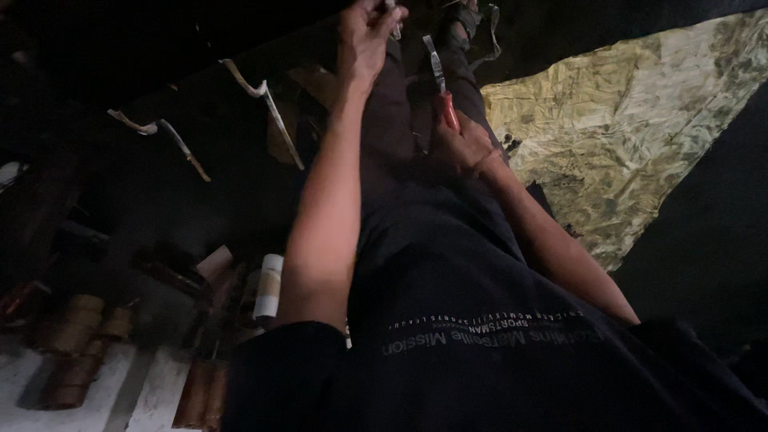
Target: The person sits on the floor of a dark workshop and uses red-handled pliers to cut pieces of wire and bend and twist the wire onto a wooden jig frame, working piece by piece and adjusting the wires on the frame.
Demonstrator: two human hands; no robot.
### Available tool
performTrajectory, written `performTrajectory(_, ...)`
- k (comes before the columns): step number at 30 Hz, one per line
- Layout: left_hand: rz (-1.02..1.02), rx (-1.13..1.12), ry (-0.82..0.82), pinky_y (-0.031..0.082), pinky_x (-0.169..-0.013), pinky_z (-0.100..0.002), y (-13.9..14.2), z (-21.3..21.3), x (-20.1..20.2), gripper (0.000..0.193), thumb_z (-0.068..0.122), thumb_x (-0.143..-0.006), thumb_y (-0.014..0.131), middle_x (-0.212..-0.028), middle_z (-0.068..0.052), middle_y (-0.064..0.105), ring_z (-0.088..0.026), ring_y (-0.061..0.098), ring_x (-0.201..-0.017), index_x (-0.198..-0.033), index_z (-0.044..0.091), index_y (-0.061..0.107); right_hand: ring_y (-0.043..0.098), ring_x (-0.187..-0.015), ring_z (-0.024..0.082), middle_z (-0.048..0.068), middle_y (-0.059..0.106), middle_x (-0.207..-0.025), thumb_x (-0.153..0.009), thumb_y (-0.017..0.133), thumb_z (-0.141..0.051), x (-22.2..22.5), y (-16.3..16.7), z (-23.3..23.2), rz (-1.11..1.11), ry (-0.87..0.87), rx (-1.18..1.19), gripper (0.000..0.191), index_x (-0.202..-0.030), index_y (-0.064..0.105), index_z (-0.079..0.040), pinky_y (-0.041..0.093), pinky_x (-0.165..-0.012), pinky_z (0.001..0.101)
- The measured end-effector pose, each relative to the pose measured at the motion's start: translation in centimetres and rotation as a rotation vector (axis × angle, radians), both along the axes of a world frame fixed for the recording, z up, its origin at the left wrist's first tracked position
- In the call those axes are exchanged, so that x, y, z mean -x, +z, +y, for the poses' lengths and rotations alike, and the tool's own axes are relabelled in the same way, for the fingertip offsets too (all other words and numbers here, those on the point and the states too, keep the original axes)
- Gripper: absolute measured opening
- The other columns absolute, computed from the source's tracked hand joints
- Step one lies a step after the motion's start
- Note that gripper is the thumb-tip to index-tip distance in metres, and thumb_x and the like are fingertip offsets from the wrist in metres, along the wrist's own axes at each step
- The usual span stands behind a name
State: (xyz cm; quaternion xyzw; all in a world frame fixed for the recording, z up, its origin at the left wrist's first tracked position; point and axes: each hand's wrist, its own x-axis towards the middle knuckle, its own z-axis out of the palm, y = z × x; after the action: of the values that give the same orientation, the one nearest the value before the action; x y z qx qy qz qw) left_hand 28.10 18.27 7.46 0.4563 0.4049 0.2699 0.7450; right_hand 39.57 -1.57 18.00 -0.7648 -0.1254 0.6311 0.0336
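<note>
Several brown thread spools (78, 346) lie at the left. The left hand (366, 36) pinches one small pale piece (392, 18) at the top edge. The right hand (462, 144) is clenched around one red-handled blade (441, 80), pointing up beside a yellowish sheet (632, 120).

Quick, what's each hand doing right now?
Left hand: closed, pinching something small I cannot identify.
Right hand: closed on a red-handled tool.

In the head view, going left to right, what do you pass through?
Brown spools on the lower left → pale strips hanging in the dark → white roll → left hand raised at the top → red-handled blade tool in the right hand → crumpled yellowish sheet.
</note>
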Motion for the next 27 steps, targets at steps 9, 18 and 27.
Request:
performTrajectory(9, 0.186, -0.025, 0.075, 0.06, -0.072, -0.028, 0.3, -1.5, 0.7, 0.015, 0.012, -0.106, 0.066, -0.096, -0.002, 0.079, -0.011, 0.071, -0.079, -0.117, 0.006, 0.074, 0.063, -0.108, 0.049, 0.032, 0.065, -0.117, -0.094, 0.061, -0.041, -1.4, -5.1, -2.6, -0.131, 0.231, -0.303, 0.069, -0.149, 0.043, -0.004, 0.05, -0.091, 0.0542)
performTrajectory(18, 0.313, -0.186, -0.053, 0.058, -0.064, -0.031, -0.7, 0.0, 1.7, 0.022, 0.004, -0.098, 0.068, -0.095, -0.007, 0.078, -0.015, 0.071, -0.072, -0.12, 0.006, 0.07, 0.069, -0.097, 0.035, 0.022, 0.068, -0.116, -0.088, 0.055, -0.037, -2.1, -0.4, 1.6, 0.018, 0.014, -0.173, 0.069, -0.152, 0.045, -0.012, 0.055, -0.084, 0.0473)
performTrajectory(27, 0.536, -0.565, -0.01, 0.053, -0.055, -0.037, 0.3, 0.6, 0.6, 0.007, 0.008, -0.097, 0.069, -0.076, -0.009, 0.07, -0.02, 0.067, -0.061, -0.104, 0.008, 0.069, 0.067, -0.102, 0.042, 0.028, 0.069, -0.113, -0.094, 0.059, -0.042, -1.8, -2.6, -2.8, -0.079, 0.222, -0.199, 0.059, -0.141, 0.052, -0.008, 0.052, -0.087, 0.0518)
